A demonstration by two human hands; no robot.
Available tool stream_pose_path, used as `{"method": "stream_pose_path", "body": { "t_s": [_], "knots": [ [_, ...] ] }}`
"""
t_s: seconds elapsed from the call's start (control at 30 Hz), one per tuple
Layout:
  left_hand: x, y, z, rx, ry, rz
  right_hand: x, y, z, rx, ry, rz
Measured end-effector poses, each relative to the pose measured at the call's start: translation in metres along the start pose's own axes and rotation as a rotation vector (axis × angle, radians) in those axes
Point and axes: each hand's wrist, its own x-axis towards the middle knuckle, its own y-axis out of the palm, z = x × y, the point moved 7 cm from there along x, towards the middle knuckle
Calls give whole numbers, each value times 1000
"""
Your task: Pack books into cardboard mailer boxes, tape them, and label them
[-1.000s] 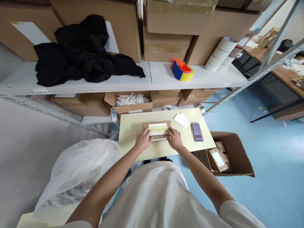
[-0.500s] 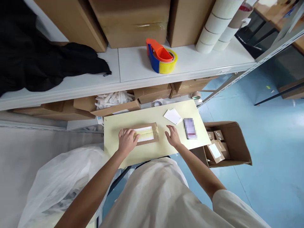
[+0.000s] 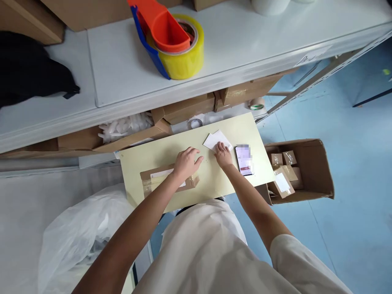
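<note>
My right hand [image 3: 223,156] rests its fingertips on the near edge of a small stack of white labels [image 3: 211,141] on the cream tabletop [image 3: 171,151]. The fingers lie on top, with the thumb at the side. Over the board, left of the labels, my left hand [image 3: 186,164] is open and holds nothing. Below it lies a flat cardboard parcel [image 3: 147,183] with a white label under clear tape; my left forearm hides part of it. A phone [image 3: 244,160] with its screen lit lies to the right of my right hand.
A shelf [image 3: 119,69] above the table holds a tape dispenser [image 3: 180,61] and black cloth [image 3: 36,73]. An open carton [image 3: 315,171] with several small boxes stands at right. A clear plastic bag [image 3: 76,228] is at left. Cartons [image 3: 186,108] sit under the shelf.
My left hand has lifted off the parcel and moved right. My right hand has moved forward onto the white labels. The view has shifted closer to the shelf.
</note>
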Motion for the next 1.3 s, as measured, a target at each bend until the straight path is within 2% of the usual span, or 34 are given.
{"method": "stream_pose_path", "body": {
  "t_s": [0.23,0.4,0.5,0.6,0.7,0.8,0.9,1.0,1.1,1.2,1.3],
  "knots": [
    [16,21,10,-19,-87,52,-25,13,5,-21,-129,45],
    [19,30,17,-32,-99,80,-30,5,10,-85,-177,44],
    [22,31,19,-32,-118,100,-27,-5,8,-89,-140,45],
    [27,31,23,-47,-162,111,-22,-15,0,-73,-39,47],
    [33,33,30,-160,-235,111,-22,-29,-1,-16,-4,-26],
    [41,38,38,-374,-331,71,-27,-44,11,82,-92,-157],
    [48,41,42,-560,-386,41,-35,-55,27,187,-221,-219],
    [51,25,38,-551,-321,22,-40,-72,33,335,-295,-299],
    [49,-8,29,-407,-193,4,-33,-91,24,569,-259,-345],
    [47,-38,26,-285,-116,-2,-14,-94,22,786,-286,-159],
    [45,-54,29,-185,-96,-7,4,-89,26,873,-304,22]
  ]
}}
